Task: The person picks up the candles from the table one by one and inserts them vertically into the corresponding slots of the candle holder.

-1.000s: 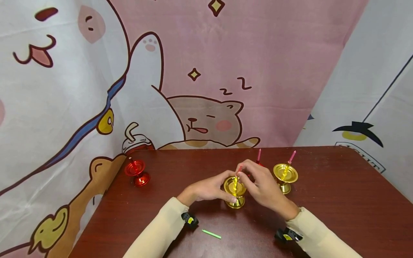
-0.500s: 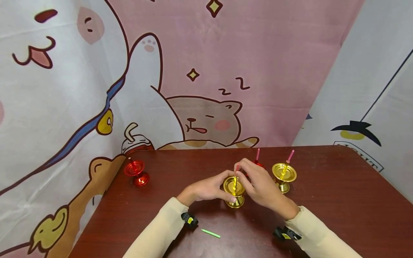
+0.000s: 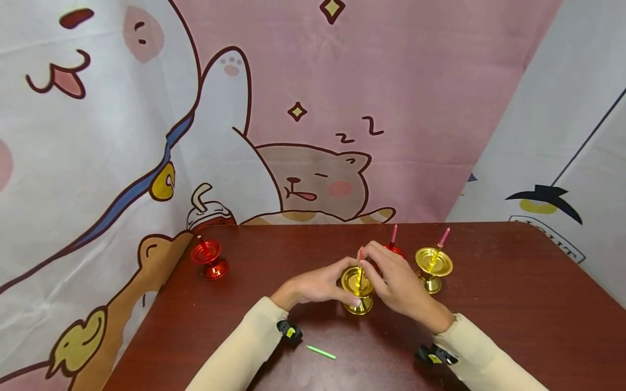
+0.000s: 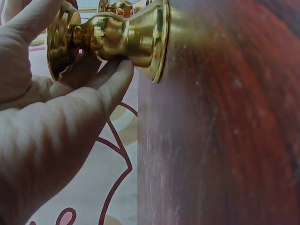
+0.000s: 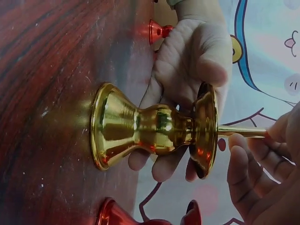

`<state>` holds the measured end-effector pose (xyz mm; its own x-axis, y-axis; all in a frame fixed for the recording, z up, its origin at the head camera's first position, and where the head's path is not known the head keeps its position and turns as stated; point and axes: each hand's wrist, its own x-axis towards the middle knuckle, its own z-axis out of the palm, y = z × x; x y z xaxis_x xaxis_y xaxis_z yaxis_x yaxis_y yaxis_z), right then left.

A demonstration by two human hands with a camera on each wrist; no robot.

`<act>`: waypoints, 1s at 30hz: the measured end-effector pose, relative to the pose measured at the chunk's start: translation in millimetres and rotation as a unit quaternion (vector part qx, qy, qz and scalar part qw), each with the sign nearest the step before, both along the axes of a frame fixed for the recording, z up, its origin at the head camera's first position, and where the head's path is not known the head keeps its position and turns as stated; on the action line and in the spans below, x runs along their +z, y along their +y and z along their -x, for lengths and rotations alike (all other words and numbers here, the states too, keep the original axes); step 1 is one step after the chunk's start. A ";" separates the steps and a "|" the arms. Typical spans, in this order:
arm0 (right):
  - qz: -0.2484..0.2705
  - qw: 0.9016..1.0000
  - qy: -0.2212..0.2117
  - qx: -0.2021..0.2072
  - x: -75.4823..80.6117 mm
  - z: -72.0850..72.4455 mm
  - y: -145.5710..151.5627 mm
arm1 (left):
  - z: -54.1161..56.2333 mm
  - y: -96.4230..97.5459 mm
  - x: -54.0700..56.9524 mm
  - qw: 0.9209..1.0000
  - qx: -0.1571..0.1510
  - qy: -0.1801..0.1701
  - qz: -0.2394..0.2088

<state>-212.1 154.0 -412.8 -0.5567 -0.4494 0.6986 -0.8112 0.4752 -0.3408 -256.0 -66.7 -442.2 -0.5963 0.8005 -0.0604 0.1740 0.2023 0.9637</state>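
My left hand [image 3: 320,285] steadies a gold candle holder [image 3: 361,307] near the middle of the table, its thumb at the dish and its fingers behind the stem. In the right wrist view the holder's base [image 5: 110,126] stands on the tabletop and a slim gold tube [image 5: 236,131] rises from the dish. At the top of that tube, my right hand [image 3: 398,285] pinches a small pinkish-red candle [image 3: 361,253] between thumb and fingers. Most of the candle is hidden by the fingertips. The left wrist view shows the left fingers [image 4: 105,89] against the holder's body.
A gold holder with a pink candle [image 3: 434,262] stands right of the hands. Behind the right hand is a red holder [image 3: 397,251] with a pink candle [image 3: 394,234]. Another red holder [image 3: 206,253] stands far left. A green candle [image 3: 321,352] lies in front.
Both hands stay at the same gold holder, with the right fingers still at the candle. The head view has shifted slightly.
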 end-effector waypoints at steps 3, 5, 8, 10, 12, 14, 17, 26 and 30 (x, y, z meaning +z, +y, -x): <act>0.011 1.000 -0.001 0.008 -1.7 0.8 1.0 | 0.4 0.2 0.3 1.000 0.001 0.004 0.004; 0.016 1.000 -0.004 0.013 -2.6 1.5 2.2 | 0.5 0.2 0.3 1.000 0.002 0.008 0.008; 0.022 1.000 -0.009 0.017 -4.2 2.7 4.8 | 0.9 -0.1 0.8 1.000 0.003 0.013 0.012; 0.025 0.999 -0.013 0.017 -5.4 3.9 6.8 | 1.3 -0.6 1.1 1.000 0.003 0.015 0.015; 0.026 0.999 -0.019 0.014 -6.5 5.3 8.7 | 1.6 -1.6 1.4 1.000 0.005 0.018 0.017; 0.027 0.999 -0.029 0.009 -7.4 6.8 10.2 | 2.2 -2.8 1.4 1.000 0.010 0.024 0.019; 0.031 0.998 -0.054 -0.001 -9.1 8.6 12.2 | 3.0 -4.9 1.1 0.999 0.021 0.028 0.020; 0.046 0.993 -0.109 -0.004 -10.5 8.8 14.2 | 8.1 -9.8 -0.6 0.996 0.070 0.053 0.031; 0.038 0.991 -0.122 0.029 -11.0 7.6 11.9 | 12.2 -11.4 -3.6 0.994 0.099 0.050 0.018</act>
